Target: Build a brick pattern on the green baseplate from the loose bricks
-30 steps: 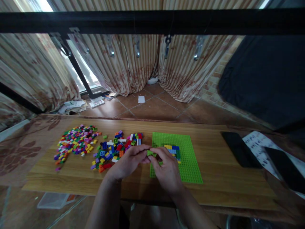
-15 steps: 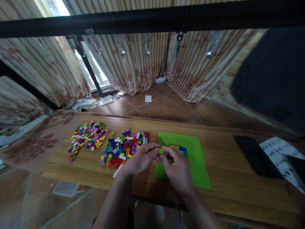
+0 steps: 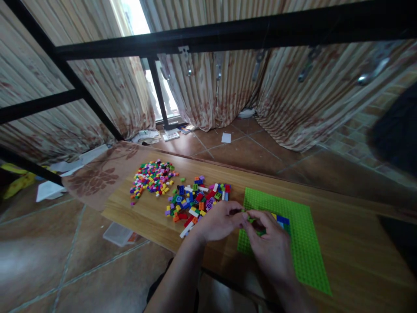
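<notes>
My left hand (image 3: 223,221) and my right hand (image 3: 272,243) meet fingertip to fingertip over the left part of a lime-green studded baseplate (image 3: 309,248). Both are closed in a pinch on a small green toy brick, which the fingers now hide almost fully. Just beyond my right hand, blue and yellow bricks (image 3: 282,219) sit on the baseplate, partly covered by that hand. Left of my left hand lies a loose pile of larger mixed bricks (image 3: 187,202), including white, red, orange, blue and purple ones.
A second pile of smaller coloured bricks (image 3: 151,178) lies farther left on the wooden table (image 3: 130,213). A dark flat object (image 3: 399,234) is at the table's right end. A black metal bar (image 3: 211,37) crosses above, before striped curtains (image 3: 202,95). A clear plastic tray (image 3: 117,234) is on the floor.
The view has swung left, so the table and hands appear farther right. The fingers have closed more over the green brick, which showed between them before. Both hands stay together over the baseplate.
</notes>
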`<act>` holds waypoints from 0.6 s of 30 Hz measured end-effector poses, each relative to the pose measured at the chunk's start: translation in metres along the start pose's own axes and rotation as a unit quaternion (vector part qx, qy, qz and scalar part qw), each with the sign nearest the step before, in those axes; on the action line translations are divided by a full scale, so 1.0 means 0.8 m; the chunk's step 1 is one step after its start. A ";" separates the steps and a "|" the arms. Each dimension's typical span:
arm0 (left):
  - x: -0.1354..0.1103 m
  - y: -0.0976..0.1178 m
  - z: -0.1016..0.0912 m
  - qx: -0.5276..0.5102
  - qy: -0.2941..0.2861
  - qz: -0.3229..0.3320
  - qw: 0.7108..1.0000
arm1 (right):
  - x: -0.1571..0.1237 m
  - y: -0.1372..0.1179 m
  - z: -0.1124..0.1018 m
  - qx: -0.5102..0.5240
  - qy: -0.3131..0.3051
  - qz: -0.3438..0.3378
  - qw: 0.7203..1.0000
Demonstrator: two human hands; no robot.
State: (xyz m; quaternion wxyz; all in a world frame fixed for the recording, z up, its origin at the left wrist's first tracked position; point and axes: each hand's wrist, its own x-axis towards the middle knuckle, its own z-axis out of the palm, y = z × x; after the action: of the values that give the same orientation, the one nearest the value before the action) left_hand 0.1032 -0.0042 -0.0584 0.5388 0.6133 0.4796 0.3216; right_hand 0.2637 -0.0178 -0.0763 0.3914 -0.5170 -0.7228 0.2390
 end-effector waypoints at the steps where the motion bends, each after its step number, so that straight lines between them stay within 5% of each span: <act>1: -0.002 0.002 -0.005 0.008 0.011 -0.002 1.000 | 0.000 0.000 0.002 -0.002 -0.003 -0.002 1.000; 4: -0.014 0.007 -0.032 0.005 0.080 -0.007 0.997 | -0.003 0.000 0.010 -0.007 -0.021 -0.002 1.000; 6: -0.028 0.007 -0.060 0.011 0.175 -0.013 0.984 | -0.006 0.000 0.017 -0.014 -0.046 -0.002 0.999; 10: -0.061 -0.008 -0.113 0.146 0.380 -0.150 0.901 | -0.015 -0.001 0.031 -0.036 -0.101 -0.025 0.994; 13: -0.080 -0.022 -0.132 0.256 0.384 -0.234 0.855 | -0.021 -0.005 0.036 -0.049 -0.138 -0.048 0.988; 18: -0.088 -0.033 -0.138 0.314 0.342 -0.268 0.844 | -0.028 -0.009 0.041 -0.079 -0.170 -0.084 0.979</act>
State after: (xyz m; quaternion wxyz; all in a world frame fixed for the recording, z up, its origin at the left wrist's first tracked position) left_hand -0.0269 -0.0321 -0.0518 0.1845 0.4482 0.8546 0.1866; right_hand 0.2364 -0.0390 -0.0973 0.2395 -0.4356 -0.8363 0.2312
